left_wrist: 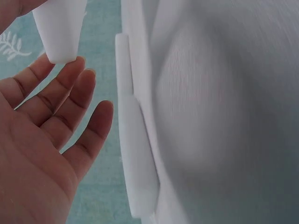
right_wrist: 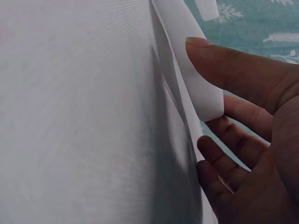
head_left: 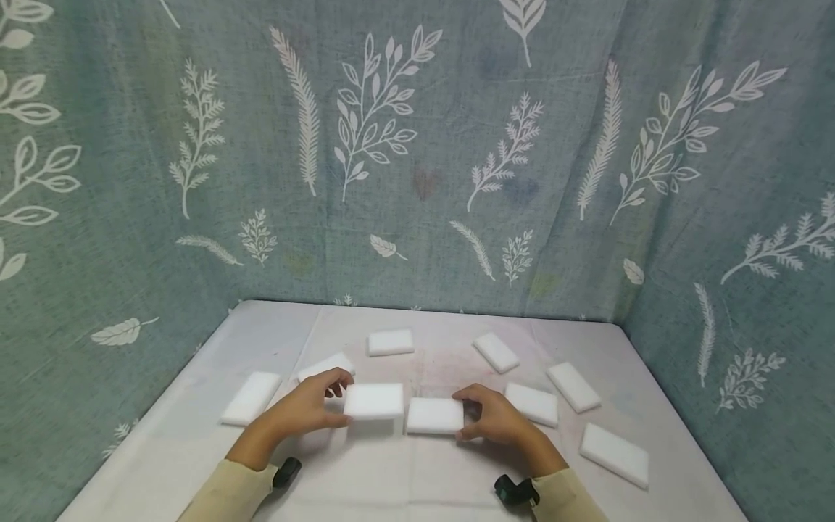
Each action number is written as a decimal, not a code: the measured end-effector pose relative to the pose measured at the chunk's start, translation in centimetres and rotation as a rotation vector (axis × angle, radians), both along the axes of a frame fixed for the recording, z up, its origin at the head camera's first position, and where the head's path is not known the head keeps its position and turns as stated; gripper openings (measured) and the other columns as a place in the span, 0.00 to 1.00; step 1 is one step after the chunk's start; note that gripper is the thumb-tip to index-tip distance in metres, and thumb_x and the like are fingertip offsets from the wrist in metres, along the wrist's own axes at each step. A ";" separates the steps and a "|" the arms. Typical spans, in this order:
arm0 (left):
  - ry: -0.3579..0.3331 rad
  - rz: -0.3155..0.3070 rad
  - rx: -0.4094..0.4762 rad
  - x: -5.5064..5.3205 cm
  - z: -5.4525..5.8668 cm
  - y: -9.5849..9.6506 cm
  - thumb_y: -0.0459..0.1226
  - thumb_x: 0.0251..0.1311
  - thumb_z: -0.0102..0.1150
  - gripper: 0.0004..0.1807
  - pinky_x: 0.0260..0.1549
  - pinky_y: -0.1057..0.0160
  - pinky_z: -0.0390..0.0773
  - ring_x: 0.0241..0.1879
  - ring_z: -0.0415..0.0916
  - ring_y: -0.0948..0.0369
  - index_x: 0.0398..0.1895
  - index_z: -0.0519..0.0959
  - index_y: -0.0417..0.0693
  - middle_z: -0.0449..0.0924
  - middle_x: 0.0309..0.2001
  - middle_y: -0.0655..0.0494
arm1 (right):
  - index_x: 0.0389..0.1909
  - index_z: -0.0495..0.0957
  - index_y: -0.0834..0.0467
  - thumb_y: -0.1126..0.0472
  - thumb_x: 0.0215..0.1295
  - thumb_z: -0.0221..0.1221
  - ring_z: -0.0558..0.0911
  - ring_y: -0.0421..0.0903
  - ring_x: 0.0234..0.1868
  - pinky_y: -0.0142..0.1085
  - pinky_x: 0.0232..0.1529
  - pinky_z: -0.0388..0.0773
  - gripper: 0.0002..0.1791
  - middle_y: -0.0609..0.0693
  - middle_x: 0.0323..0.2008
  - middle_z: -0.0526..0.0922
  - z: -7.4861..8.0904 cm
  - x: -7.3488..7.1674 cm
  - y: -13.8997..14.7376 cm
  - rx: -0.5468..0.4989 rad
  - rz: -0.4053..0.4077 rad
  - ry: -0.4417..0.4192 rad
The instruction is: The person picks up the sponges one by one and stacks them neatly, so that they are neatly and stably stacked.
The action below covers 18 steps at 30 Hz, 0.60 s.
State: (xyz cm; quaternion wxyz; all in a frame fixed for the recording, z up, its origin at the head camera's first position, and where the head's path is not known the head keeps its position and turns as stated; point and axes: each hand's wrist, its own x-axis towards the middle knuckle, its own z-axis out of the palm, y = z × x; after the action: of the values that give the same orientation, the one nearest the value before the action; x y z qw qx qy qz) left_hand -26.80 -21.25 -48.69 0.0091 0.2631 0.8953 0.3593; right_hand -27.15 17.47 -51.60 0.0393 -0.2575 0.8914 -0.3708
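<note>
White, from where I stand, the left block hangs pinched in the left hand above the table, while the right hand grips the right block on or just over it, both long axes running crosswise, roughly parallel to the table's far edge.

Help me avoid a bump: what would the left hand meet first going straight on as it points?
Likely the white block in the right hand, though the raised block in the left hand might pass above it; depth is unclear.
</note>
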 end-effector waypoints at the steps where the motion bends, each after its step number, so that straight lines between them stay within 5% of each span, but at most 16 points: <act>1: -0.003 -0.006 0.007 -0.1 0.0 0.2 0.43 0.42 0.79 0.31 0.45 0.47 0.74 0.43 0.73 0.55 0.51 0.74 0.50 0.73 0.42 0.62 | 0.56 0.79 0.55 0.51 0.39 0.79 0.74 0.50 0.58 0.49 0.61 0.69 0.38 0.47 0.54 0.78 0.0 0.0 0.0 0.005 -0.001 -0.002; 18: -0.037 -0.076 0.011 -0.6 0.8 3.5 0.46 0.41 0.79 0.31 0.44 0.51 0.74 0.43 0.73 0.57 0.49 0.74 0.52 0.75 0.40 0.64 | 0.56 0.79 0.54 0.51 0.38 0.79 0.74 0.48 0.57 0.48 0.59 0.70 0.39 0.45 0.52 0.78 0.0 0.1 0.2 0.034 0.013 0.006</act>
State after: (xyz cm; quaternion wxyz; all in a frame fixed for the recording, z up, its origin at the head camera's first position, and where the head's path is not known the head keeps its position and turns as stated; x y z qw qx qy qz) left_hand -27.40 -17.75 -47.87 0.0379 0.2901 0.8824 0.3685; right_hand -27.02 17.62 -51.61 0.0434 -0.2636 0.8960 -0.3548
